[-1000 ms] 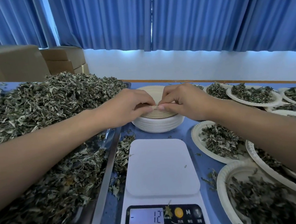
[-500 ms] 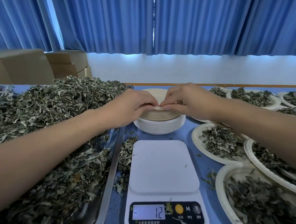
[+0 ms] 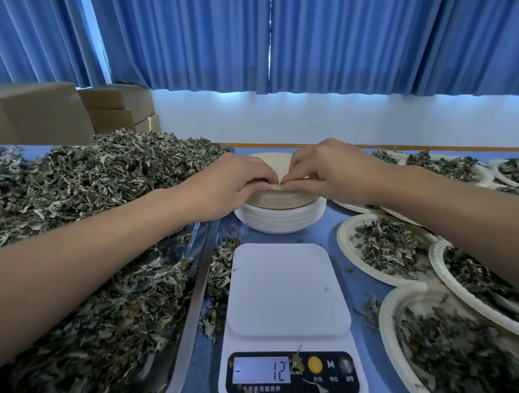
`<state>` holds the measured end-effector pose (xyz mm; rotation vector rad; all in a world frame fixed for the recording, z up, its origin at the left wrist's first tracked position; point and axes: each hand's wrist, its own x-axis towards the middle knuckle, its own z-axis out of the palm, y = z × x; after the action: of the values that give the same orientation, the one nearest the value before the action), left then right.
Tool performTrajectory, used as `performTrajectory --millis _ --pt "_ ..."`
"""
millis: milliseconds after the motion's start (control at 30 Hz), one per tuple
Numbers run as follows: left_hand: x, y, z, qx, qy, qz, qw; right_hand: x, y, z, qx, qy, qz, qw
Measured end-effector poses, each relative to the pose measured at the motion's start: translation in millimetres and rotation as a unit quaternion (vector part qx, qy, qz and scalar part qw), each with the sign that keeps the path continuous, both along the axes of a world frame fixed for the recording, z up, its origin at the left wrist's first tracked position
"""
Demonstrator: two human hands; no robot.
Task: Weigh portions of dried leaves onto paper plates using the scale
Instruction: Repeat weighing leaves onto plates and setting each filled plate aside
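Head view: nearest, the scale (image 3: pixel 284 289) reads minus 12, dried leaves (image 3: pixel 82 190) heaped in the tray (image 3: pixel 194 299) at left, filled plates (image 3: pixel 342 239) at right. Just beyond, left hand (image 3: pixel 236 185) and right hand (image 3: pixel 327 170) both pinch the near rim of the top plate (image 3: pixel 272 163) on the plate stack (image 3: pixel 281 221).

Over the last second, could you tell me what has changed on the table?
Nothing visibly moved. The left hand and right hand still pinch the near rim of the top plate on the stack. The scale still carries no plate and reads minus 12.
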<state>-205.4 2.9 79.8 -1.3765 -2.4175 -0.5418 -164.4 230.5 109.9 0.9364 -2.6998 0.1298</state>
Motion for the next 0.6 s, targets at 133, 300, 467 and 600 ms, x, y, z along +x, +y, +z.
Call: performTrajectory --millis 133,300,467,600 --pt "1 1 0 -0.006 -0.003 -0.002 1.0 1 -2 1 0.094 0.041 -0.001 0.995" --pt "1 2 1 -0.006 -0.006 -0.002 1.0 2 -8 -6 0.255 0.16 -0.004 0.954" --pt "4 3 3 0.016 -0.002 -0.006 1.0 4 -11 -7 0.296 0.217 -0.006 0.93" --pt "7 4 8 0.022 0.014 -0.01 1.0 7 -11 -5 0.239 0.242 0.009 0.941"
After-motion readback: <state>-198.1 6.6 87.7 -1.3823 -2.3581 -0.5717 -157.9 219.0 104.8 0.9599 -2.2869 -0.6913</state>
